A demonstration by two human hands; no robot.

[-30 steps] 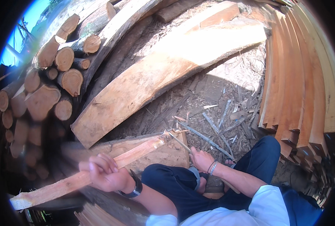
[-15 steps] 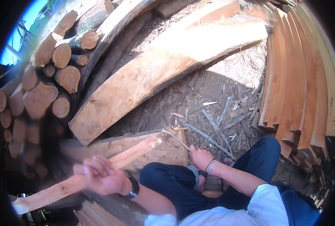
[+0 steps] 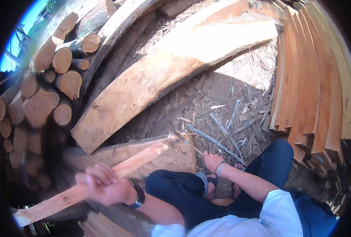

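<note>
My left hand (image 3: 106,183) is closed around a long strip of wood (image 3: 134,160), pale with reddish patches, slanting from lower left up toward the middle. Its far end (image 3: 168,140) rests on or just over a thick slab (image 3: 179,158) and looks chipped. In my right hand (image 3: 213,162) is the handle of a slim, long tool (image 3: 189,143), seen nearly edge-on; whether it is a machete or another blade I cannot tell. The tool's tip is beside the strip's far end, and contact cannot be made out.
Cut logs (image 3: 70,84) are stacked at the left. Beyond the slab lies a broad curved plank (image 3: 143,87). Sawn boards (image 3: 313,79) stand in a row at the right. Sticks (image 3: 213,139) and bark chips litter the ground. More wood strips (image 3: 102,225) lie near my left forearm.
My right hand has shifted slightly right, and the tool in it has swung so its tip sits a little higher. The left hand and the wood strip have barely moved.
</note>
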